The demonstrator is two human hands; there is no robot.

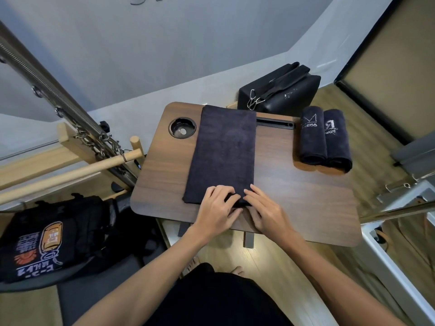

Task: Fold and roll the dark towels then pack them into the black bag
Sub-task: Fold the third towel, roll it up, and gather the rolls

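Observation:
A dark towel [223,149], folded into a long strip, lies lengthwise on the small wooden table [294,191]. Its near end is turned up into the beginning of a roll. My left hand [217,208] and my right hand [264,211] sit side by side on that near end, fingers curled over the rolled edge. Two rolled dark towels [326,140] with white stitched logos lie side by side at the table's right edge. The black bag [280,90] stands behind the table's far edge, its strap and metal clips on top.
A round cup holder [182,127] is set into the table's far left corner, and a slot [274,123] runs along the far edge. A black printed bag [54,241] lies on the floor at left. Wooden bars and metal springs [70,109] stand to the left.

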